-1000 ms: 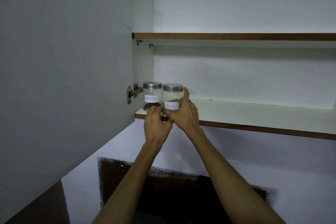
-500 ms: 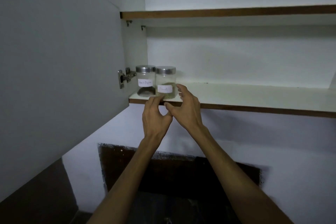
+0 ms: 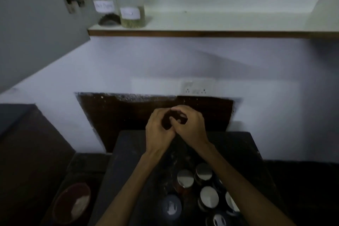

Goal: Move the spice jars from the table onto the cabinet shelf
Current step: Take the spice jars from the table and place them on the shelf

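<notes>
my hands have dropped from the shelf, left hand and right hand loosely curled, holding nothing, two spice jars standing up there side by side, so more jars on the table come next

Both forearms are bare to the frame edge, left hand and right hand ungloved.

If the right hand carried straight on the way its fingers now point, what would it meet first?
The right hand points left toward the left hand, whose fingers it seems to touch already; it would likely meet that first, though motion blur hides the depth.
</notes>
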